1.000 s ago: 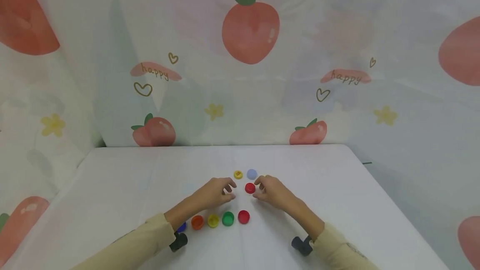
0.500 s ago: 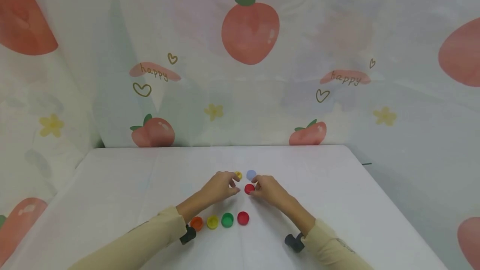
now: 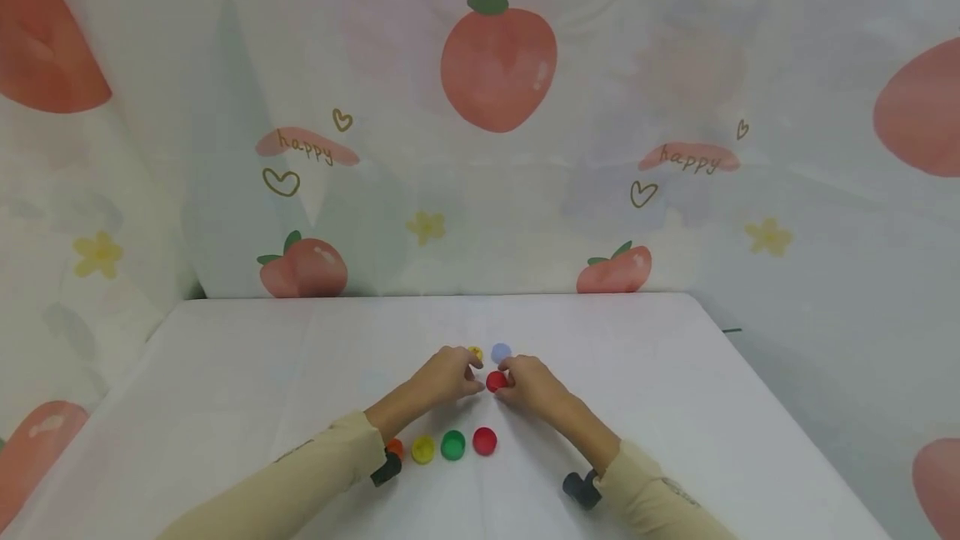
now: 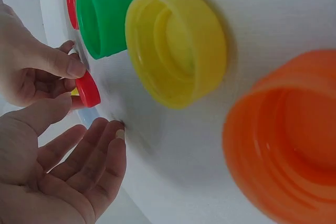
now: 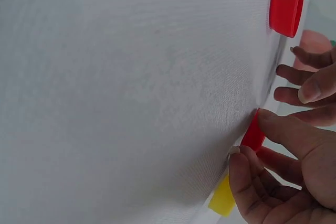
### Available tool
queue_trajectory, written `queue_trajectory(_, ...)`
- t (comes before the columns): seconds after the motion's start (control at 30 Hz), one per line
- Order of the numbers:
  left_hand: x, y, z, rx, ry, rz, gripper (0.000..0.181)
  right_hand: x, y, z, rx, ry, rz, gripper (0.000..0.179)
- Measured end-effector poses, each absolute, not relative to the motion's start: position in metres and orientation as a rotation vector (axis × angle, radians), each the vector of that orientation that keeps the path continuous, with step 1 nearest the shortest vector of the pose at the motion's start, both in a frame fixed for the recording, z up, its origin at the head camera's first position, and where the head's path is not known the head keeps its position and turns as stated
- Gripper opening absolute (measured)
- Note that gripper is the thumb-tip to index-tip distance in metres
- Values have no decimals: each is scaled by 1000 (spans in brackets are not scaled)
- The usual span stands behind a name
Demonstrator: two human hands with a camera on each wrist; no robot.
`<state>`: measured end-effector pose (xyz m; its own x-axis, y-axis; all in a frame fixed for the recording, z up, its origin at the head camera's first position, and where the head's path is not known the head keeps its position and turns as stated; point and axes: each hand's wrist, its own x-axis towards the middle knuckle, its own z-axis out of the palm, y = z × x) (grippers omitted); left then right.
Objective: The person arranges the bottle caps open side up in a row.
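My right hand (image 3: pixel 534 386) pinches a small red bottle cap (image 3: pixel 495 382) between thumb and fingers, at the table's middle. In the left wrist view this red cap (image 4: pixel 88 88) stands tilted on edge under the right thumb. My left hand (image 3: pixel 448 377) hovers just left of it, fingers loosely bent and holding nothing. Behind the hands lie a yellow cap (image 3: pixel 476 352), partly covered by the left fingers, and a light blue cap (image 3: pixel 501 352). Nearer me is a row of caps: red (image 3: pixel 484 441), green (image 3: pixel 453 445), yellow (image 3: pixel 423 449) and orange (image 3: pixel 396 448), the last half hidden.
A white cloth covers the table (image 3: pixel 675 407), whose far edge meets a fruit-printed curtain (image 3: pixel 495 190). Black wrist cameras (image 3: pixel 581 490) hang below both sleeves, close to the tabletop. The row's open-topped caps (image 4: pixel 176 51) stand beneath the left forearm.
Both hands have closed in around the red cap, the left moving right, the right moving left and now pinching it. The blue cap at the row's left end has become hidden by the left sleeve.
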<state>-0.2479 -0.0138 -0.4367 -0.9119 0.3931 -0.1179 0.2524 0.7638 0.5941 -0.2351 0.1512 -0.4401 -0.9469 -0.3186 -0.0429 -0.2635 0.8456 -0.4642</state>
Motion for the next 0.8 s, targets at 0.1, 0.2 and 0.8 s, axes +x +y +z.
queue_trajectory(0.1, -248, -12, -437, 524, 2721, 847, 33, -236, 150, -440, -493, 2920, -660, 29)
queue_trajectory(0.2, -247, -11, -437, 539, 2718, 855, 32, -236, 150, -440, -514, 2925, -653, 27)
queue_trajectory(0.8, -240, -9, -433, 536, 2767, 877, 16, -229, 149, -436, -727, 2913, -821, 25)
